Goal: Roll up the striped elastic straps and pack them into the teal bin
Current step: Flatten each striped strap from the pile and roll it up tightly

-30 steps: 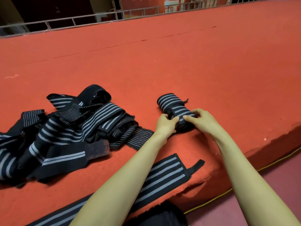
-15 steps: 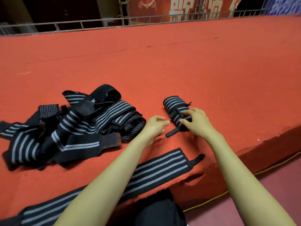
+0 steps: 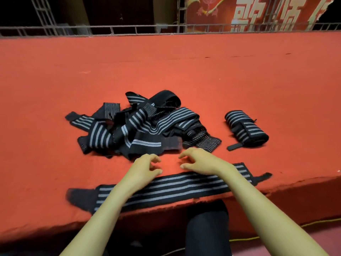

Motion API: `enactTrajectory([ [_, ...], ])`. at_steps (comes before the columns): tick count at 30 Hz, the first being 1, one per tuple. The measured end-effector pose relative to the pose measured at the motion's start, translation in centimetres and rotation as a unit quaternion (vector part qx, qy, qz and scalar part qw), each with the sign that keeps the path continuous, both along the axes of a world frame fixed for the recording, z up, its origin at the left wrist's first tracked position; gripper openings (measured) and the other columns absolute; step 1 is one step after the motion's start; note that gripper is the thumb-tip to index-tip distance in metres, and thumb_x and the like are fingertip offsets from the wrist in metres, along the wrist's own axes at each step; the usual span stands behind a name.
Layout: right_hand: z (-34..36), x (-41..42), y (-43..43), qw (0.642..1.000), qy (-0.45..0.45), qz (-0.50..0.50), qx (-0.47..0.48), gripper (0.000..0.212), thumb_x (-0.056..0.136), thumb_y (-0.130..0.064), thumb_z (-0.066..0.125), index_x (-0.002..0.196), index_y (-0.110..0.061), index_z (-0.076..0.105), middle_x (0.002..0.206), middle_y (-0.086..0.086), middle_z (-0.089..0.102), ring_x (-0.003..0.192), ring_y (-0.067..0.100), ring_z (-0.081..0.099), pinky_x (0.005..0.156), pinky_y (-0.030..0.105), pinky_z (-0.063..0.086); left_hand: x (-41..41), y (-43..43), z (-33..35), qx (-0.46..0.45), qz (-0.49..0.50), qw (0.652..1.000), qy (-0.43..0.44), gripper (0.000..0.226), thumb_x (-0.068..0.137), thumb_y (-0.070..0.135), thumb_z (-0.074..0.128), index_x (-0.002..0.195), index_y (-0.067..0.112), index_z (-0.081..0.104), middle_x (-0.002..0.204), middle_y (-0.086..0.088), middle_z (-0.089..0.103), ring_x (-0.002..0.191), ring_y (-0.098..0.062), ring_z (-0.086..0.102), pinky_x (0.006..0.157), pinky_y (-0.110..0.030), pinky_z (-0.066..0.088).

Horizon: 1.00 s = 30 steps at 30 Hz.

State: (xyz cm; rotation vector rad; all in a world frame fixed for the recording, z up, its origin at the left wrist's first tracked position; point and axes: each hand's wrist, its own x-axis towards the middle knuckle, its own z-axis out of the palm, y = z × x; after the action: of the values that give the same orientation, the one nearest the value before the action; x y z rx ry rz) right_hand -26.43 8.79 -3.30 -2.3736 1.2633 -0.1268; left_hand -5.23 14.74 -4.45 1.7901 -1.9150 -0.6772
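Observation:
A rolled black strap with grey stripes lies on the red felt surface at the right, apart from both hands. A tangled pile of striped straps sits at the centre. One strap lies flat along the near edge, under my forearms. My left hand and my right hand hover side by side just above the flat strap, in front of the pile, fingers loosely curled and holding nothing. No teal bin is in view.
The red surface ends in a drop at its near edge. A metal railing runs along the far side, with a red banner behind it. A yellow cord lies on the floor below.
Both hands let go of the rolled strap and moved left and nearer, to the flat strap in front of the pile. The view swung right and up.

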Motion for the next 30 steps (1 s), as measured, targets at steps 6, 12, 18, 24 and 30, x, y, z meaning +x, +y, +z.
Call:
enactTrajectory([
  [6,-1.3,0.7,1.1,0.999,0.039,0.009,0.003,0.033,0.08,-0.042,0.071,0.102,-0.02,0.061,0.098,-0.004,0.052,0.092,0.012,0.048,0.079,0.023,0.035,6.4,3.8,-1.0,0.048,-0.034,0.994,-0.092,0.033,0.077,0.041,0.073,0.105,0.028,0.063,0.097,0.006,0.053,0.099,-0.015,0.053,0.089,-0.028,0.04],
  [12,-0.9,-1.4,1.2,0.997,0.051,-0.043,0.036,0.033,0.074,-0.037,0.079,0.092,-0.019,0.058,0.086,-0.009,0.048,0.088,0.015,0.05,0.075,0.029,0.04,10.5,5.8,-0.9,0.054,0.088,0.958,-0.269,0.046,0.075,0.067,0.058,0.108,0.035,0.055,0.108,0.007,0.049,0.114,-0.018,0.041,0.095,-0.036,0.023],
  [18,-0.7,-1.4,0.8,0.998,0.013,-0.057,0.005,0.019,0.077,-0.026,0.078,0.078,-0.02,0.059,0.078,-0.006,0.05,0.078,0.015,0.05,0.073,0.031,0.041,13.8,6.3,-0.1,0.054,0.134,0.986,-0.086,0.034,0.067,0.045,0.08,0.078,0.024,0.055,0.07,0.007,0.054,0.074,-0.016,0.053,0.066,-0.031,0.034],
  [24,-0.8,-1.4,-0.6,0.993,0.009,-0.106,-0.043,0.012,0.081,-0.023,0.073,0.088,-0.017,0.065,0.077,-0.012,0.049,0.088,0.02,0.055,0.083,0.037,0.046,13.3,5.3,-0.9,-0.033,0.172,0.985,-0.005,0.025,0.066,0.037,0.082,0.071,0.026,0.06,0.067,0.008,0.059,0.068,-0.013,0.056,0.065,-0.033,0.043],
  [30,-2.4,-1.9,-0.9,0.993,0.018,-0.102,-0.062,0.017,0.082,-0.026,0.071,0.097,-0.021,0.065,0.088,-0.008,0.051,0.097,0.02,0.055,0.087,0.035,0.045,14.9,5.9,-1.2,0.033,0.24,0.968,-0.064,0.032,0.065,0.051,0.08,0.073,0.026,0.061,0.084,0.003,0.066,0.087,-0.021,0.061,0.076,-0.034,0.048],
])
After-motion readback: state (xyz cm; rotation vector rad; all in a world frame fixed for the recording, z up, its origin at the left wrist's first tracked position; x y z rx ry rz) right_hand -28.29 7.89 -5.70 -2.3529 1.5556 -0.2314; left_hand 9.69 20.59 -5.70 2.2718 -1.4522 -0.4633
